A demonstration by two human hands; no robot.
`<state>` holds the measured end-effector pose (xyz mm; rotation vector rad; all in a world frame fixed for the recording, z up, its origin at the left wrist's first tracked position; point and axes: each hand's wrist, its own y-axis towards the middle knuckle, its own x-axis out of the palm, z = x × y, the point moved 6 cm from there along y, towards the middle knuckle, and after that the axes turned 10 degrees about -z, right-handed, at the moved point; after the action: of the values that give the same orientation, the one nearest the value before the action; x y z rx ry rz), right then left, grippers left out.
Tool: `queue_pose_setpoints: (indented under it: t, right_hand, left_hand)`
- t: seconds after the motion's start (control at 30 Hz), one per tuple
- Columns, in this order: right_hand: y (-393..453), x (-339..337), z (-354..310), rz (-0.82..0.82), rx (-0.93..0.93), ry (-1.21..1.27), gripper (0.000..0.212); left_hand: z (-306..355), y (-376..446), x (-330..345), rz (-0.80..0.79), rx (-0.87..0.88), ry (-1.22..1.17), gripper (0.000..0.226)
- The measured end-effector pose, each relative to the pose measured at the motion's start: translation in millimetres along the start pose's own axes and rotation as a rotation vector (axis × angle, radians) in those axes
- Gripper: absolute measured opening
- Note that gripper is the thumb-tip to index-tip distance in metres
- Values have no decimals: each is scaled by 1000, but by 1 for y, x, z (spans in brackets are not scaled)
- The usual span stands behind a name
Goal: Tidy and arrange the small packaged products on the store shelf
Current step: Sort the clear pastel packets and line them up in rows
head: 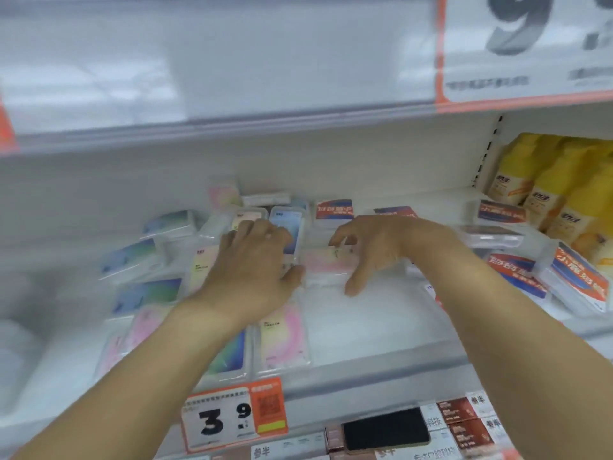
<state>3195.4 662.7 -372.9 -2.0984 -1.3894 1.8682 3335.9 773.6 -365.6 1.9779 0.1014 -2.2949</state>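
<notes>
Clear plastic pastel packets lie in loose rows on the white shelf; left hand presses flat on one, right hand half-curled around a pink packet, likely squaring rows.

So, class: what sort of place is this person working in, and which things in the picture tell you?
Most likely a shop aisle. A price tag reading 3.9 hangs on the shelf edge, small clear packets lie in rows, and yellow bags stand alongside.
</notes>
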Motion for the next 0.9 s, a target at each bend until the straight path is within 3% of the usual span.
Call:
queue_pose_setpoints:
  t: [0.07, 0.17, 0.23, 0.3, 0.37, 0.47, 0.53, 0.63, 0.7, 0.8, 0.9]
  right_hand:
    - [-10, -1, -2, 81, 6, -48, 71]
    - [-33, -25, -12, 310, -92, 63, 57]
    - [-37, -31, -33, 398, -216, 203, 61]
    - [-26, -27, -60, 357, -318, 271, 76]
    - [-8, -25, -70, 320, -372, 395, 79]
    - [17, -49, -36, 553, -288, 719, 56]
    - [38, -58, -5, 625, -67, 568, 55]
    - [72, -44, 20, 424, 134, 386, 75]
    - [82, -38, 23, 350, 146, 387, 87]
    - [74, -44, 22, 410, 144, 407, 94]
    - [48, -56, 18, 577, 14, 375, 65]
  left_hand:
    - [-17, -6, -3, -67, -110, 73, 60]
    - [-35, -18, -9, -102, -147, -44, 84]
    - [-43, -27, -13, -63, -167, -146, 95]
    - [-50, -32, -18, 28, -173, -282, 99]
    - [-52, -33, -22, 106, -123, -352, 96]
    - [-51, -31, -22, 108, -46, -341, 75]
    - [-52, -28, -15, 62, -6, -281, 59]
    - [-56, -27, -11, 34, -4, -284, 49]
    - [-55, -26, -13, 23, -8, -296, 49]
    - [-52, -24, -14, 8, -12, -275, 50]
    - [-50, -22, -13, -42, -55, -221, 53]
